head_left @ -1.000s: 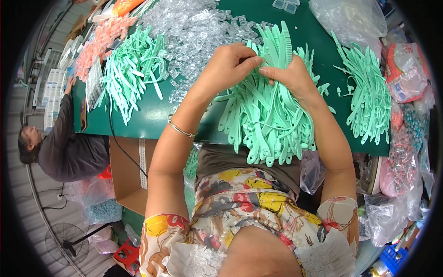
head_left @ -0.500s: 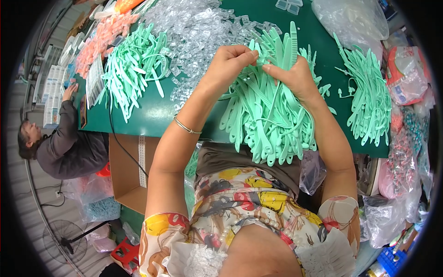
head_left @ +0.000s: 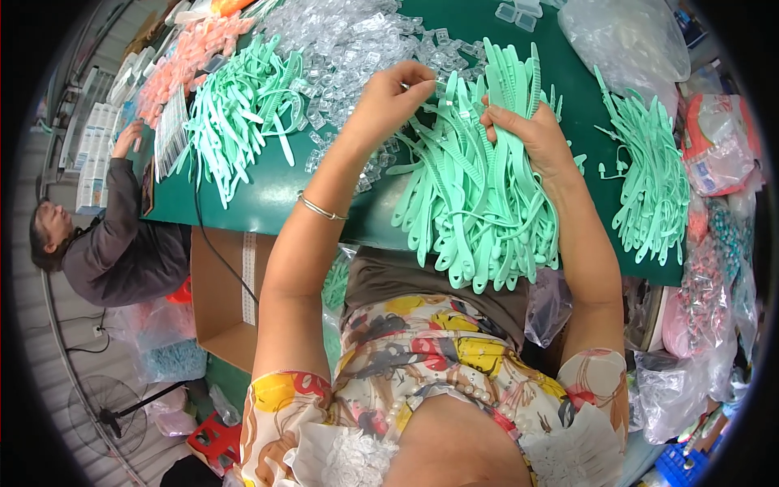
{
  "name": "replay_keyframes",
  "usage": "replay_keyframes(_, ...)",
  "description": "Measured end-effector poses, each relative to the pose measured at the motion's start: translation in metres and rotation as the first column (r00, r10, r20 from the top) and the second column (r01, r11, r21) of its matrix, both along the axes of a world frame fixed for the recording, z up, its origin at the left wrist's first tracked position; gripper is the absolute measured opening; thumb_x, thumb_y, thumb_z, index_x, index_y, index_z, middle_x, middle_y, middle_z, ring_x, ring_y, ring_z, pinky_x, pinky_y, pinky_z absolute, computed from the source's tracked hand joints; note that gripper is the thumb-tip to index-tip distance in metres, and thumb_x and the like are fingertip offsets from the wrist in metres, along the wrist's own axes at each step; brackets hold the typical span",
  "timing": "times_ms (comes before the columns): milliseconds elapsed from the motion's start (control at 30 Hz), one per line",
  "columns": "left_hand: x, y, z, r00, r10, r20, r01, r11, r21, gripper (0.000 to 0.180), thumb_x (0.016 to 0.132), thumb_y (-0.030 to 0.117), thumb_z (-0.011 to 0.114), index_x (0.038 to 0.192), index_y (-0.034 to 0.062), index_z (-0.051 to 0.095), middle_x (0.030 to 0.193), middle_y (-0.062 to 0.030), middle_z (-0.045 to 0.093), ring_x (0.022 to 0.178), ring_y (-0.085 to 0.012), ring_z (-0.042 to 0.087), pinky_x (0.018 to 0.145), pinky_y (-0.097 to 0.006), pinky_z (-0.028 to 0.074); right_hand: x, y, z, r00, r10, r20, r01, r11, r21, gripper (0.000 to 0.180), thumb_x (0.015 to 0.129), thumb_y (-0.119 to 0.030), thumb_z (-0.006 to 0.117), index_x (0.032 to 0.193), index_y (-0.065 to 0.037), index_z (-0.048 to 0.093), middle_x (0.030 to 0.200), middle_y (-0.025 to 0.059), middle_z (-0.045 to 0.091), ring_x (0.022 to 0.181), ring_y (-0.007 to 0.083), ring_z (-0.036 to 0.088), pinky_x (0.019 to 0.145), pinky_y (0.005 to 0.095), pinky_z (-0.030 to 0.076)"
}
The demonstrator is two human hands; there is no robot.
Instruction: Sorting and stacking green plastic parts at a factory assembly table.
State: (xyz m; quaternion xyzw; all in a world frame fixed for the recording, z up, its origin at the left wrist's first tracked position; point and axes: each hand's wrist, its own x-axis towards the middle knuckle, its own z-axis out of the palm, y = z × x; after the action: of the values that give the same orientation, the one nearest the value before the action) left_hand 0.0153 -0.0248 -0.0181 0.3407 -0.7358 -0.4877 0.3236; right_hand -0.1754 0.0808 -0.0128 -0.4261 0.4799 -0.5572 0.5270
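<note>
A thick heap of mint-green plastic straps (head_left: 458, 203), with ridged teeth and holed ends, lies on the near edge of the green table and hangs over it. My right hand (head_left: 531, 134) is closed around a bunch of these straps, whose ridged upper ends (head_left: 511, 73) fan out above the thumb. At the heap's upper left, my left hand (head_left: 393, 97) pinches with thumb and forefinger at the tip of a mint-green strap. What lies between those fingertips is partly hidden. Clear plastic buckle-like pieces (head_left: 349, 57) are piled just beyond my left hand.
More mint-green straps lie in piles at the left (head_left: 239, 114) and right (head_left: 649, 170) of the table (head_left: 251, 199). Beyond the left pile are peach-coloured pieces (head_left: 191, 61). A clear plastic bag (head_left: 625, 40) sits far right. A co-worker (head_left: 122, 252) is at the left, near an open cardboard box (head_left: 219, 300).
My left hand has moved left and slightly away from my right hand. My right hand now wraps more fully around the bunch of straps. The co-worker's hand has shifted slightly.
</note>
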Motion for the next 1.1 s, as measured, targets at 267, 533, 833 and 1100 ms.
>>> replay_keyframes(267,0.034,-0.003,-0.008,0.839,0.228,0.493,0.139,0.787,-0.601,0.017,0.071,0.011,0.067,0.088,0.0111,0.067,0.082,-0.0072,0.061,0.069,-0.0237,0.059,0.063,-0.033,0.047,0.002,0.0,0.0,1.0,0.002,-0.005,-0.002,1.0,0.012,0.031,0.08,-0.017,0.067,0.101,0.003,0.057,0.078,0.0073,0.062,0.064,0.0106,0.057,0.059,0.0234,0.046)
replay_keyframes(533,0.02,-0.009,-0.011,0.756,0.358,0.548,0.115,0.751,-0.65,0.014,0.072,0.014,0.065,0.086,0.0115,0.067,0.085,-0.0068,0.062,0.077,-0.0279,0.061,0.066,-0.038,0.049,0.006,0.003,0.005,0.999,0.007,-0.036,-0.007,1.0,-0.006,0.026,0.081,-0.017,0.064,0.099,0.001,0.057,0.066,0.0032,0.057,0.062,0.0087,0.054,0.057,0.0228,0.043)
replay_keyframes(833,0.015,-0.014,-0.011,0.751,0.333,0.57,0.151,0.754,-0.64,0.011,0.074,0.01,0.061,0.084,0.0082,0.064,0.083,-0.0097,0.062,0.076,-0.0306,0.061,0.066,-0.04,0.048,0.005,0.004,0.004,0.999,0.034,-0.003,-0.034,0.999,0.006,0.022,0.081,-0.013,0.063,0.097,0.001,0.059,0.081,0.0035,0.06,0.066,0.0093,0.055,0.066,0.0251,0.045)
replay_keyframes(1100,0.025,-0.018,-0.009,0.875,0.16,0.457,0.153,0.804,-0.574,0.015,0.077,0.004,0.061,0.091,0.0069,0.065,0.081,-0.0094,0.063,0.07,-0.0231,0.061,0.066,-0.031,0.049,0.004,0.001,-0.001,0.999,0.05,-0.005,-0.05,0.998,-0.023,0.022,0.08,-0.013,0.063,0.097,0.0,0.059,0.08,0.0033,0.06,0.066,0.0093,0.055,0.067,0.0247,0.045)
